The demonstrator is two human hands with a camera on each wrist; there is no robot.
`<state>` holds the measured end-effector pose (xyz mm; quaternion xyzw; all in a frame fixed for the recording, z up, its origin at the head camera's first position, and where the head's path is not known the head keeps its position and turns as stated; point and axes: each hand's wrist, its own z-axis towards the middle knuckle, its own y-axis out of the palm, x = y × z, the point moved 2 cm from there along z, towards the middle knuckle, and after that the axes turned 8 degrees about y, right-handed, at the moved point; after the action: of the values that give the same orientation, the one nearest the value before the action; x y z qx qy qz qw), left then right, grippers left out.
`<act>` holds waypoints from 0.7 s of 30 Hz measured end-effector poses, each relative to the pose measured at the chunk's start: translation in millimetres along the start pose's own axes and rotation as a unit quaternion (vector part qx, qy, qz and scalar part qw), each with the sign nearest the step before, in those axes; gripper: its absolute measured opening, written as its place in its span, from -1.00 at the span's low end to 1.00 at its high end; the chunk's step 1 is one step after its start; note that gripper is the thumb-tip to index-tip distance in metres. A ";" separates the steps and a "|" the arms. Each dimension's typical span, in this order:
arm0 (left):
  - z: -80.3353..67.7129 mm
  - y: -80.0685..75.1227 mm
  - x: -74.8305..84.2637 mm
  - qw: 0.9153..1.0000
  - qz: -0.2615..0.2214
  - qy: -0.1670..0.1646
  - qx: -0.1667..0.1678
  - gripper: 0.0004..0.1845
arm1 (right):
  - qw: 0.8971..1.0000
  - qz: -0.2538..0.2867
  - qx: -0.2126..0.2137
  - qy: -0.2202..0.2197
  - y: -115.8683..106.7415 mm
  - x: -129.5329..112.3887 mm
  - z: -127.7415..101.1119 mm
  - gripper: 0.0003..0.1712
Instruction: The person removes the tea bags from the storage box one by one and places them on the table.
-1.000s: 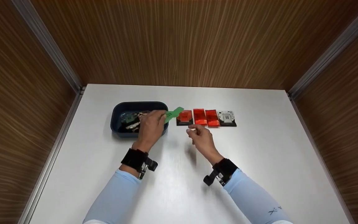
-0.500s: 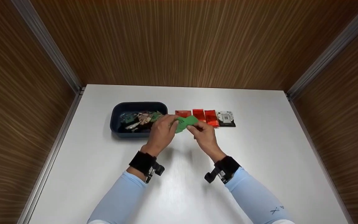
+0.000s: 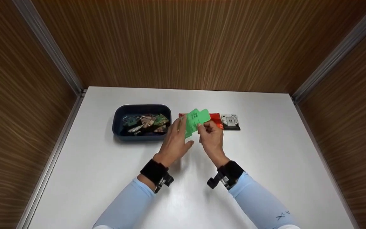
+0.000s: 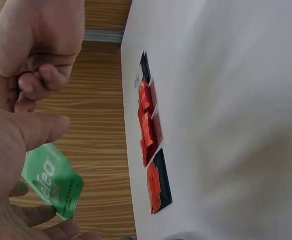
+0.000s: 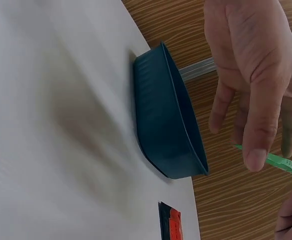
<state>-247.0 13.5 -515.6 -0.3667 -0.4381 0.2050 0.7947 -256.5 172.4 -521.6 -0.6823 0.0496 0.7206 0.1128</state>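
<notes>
Main risk: drop or slip. Green sachet (image 3: 194, 121) is up in the air between the two hands, off the counter (image 3: 265, 143), and seems to hang mostly on the right hand (image 3: 212, 136), whose thumb and fingers pinch its near edge. Left hand (image 3: 174, 141) has its fingers extended, thumb apart, nothing clenched; that grip looks released. Fingers lie right by the sachet, contact can't be told for sure. If the pinch loosens, the sachet probably falls, likely onto the row below. A low sweep could also knock the red sachets (image 4: 146, 112) or the white-and-black sachet (image 3: 231, 121) out of line; the black-and-red sachet (image 4: 160, 185) too. Navy bin (image 3: 138, 138) with mixed packets (image 3: 146, 121) is near the left hand, so a careless elbow or wrist might nudge it.

Looks: bright green, flat, thin, light lettering in the left wrist view, part reads "Tea"; darker print on the face seen from the head. Tilted. Outline is stepped, so it may be bent or doubled; can't tell if one or two. Probably slick and bendy, easy to crease.
</notes>
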 end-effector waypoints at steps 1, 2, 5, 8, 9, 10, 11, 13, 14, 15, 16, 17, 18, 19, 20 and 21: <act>0.1 1.7 0.7 1.000 0.001 0.009 0.000 -0.03 | 1.000 0.003 -0.007 0.000 1.0 -0.7 -1.6 -0.87; 0.4 3.2 1.2 1.000 0.004 0.020 0.006 -0.05 | 1.000 0.000 -0.013 -0.001 2.0 -1.9 -3.4 -0.88; 0.8 6.5 1.3 0.998 0.025 0.056 0.035 -0.21 | 1.000 -0.005 -0.031 -0.005 4.2 -3.7 -8.1 -0.96; 0.4 8.6 -0.5 0.993 0.052 0.082 0.066 -0.39 | 0.999 -0.020 -0.033 -0.016 5.2 -5.3 -11.4 -0.90; 0.1 9.0 -1.2 0.992 0.059 0.088 0.074 -0.45 | 0.999 -0.023 -0.032 -0.018 5.3 -5.2 -11.9 -0.90; -0.4 9.4 -1.9 0.990 0.064 0.093 0.081 -0.50 | 0.999 -0.027 -0.031 -0.021 5.4 -5.4 -12.3 -0.91; -0.6 9.7 -2.5 0.990 0.067 0.094 0.085 -0.53 | 0.999 -0.031 -0.030 -0.025 5.4 -5.6 -12.6 -0.91; -0.9 10.0 -3.5 0.989 0.068 0.094 0.088 -0.57 | 0.998 -0.037 -0.033 -0.033 5.1 -5.7 -12.8 -0.85; -1.1 10.0 -4.0 0.990 0.063 0.090 0.089 -0.59 | 0.998 -0.039 -0.036 -0.039 4.8 -5.5 -12.6 -0.83; -1.1 9.7 -4.5 0.991 0.054 0.084 0.089 -0.61 | 0.997 -0.041 -0.040 -0.042 4.3 -5.2 -12.4 -0.80; -1.0 9.3 -5.0 0.992 0.044 0.076 0.090 -0.62 | 0.997 -0.047 -0.045 -0.047 3.6 -4.7 -11.8 -0.80; -0.7 8.6 -5.4 0.993 0.030 0.065 0.091 -0.65 | 0.996 -0.053 -0.048 -0.051 2.4 -4.0 -11.1 -0.80; -0.7 7.9 -5.8 0.995 0.011 0.051 0.090 -0.67 | 0.995 -0.060 -0.050 -0.054 0.9 -2.9 -10.3 -0.81; -0.5 7.0 -6.0 0.995 -0.009 0.036 0.088 -0.72 | 0.995 -0.068 -0.050 -0.056 -0.9 -1.5 -9.4 -0.82; -0.1 6.2 -6.4 0.996 -0.030 0.019 0.086 -0.77 | 0.994 -0.077 -0.048 -0.056 -3.0 0.1 -8.3 -0.83; 0.2 5.4 -6.7 0.995 -0.051 0.002 0.082 -0.81 | 0.994 -0.085 -0.045 -0.053 -5.3 2.3 -6.8 -0.83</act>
<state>-250.8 12.7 -523.3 -0.2778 -0.4359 0.1987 0.8327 -248.7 176.1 -523.9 -0.6491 -0.0475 0.7451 0.1456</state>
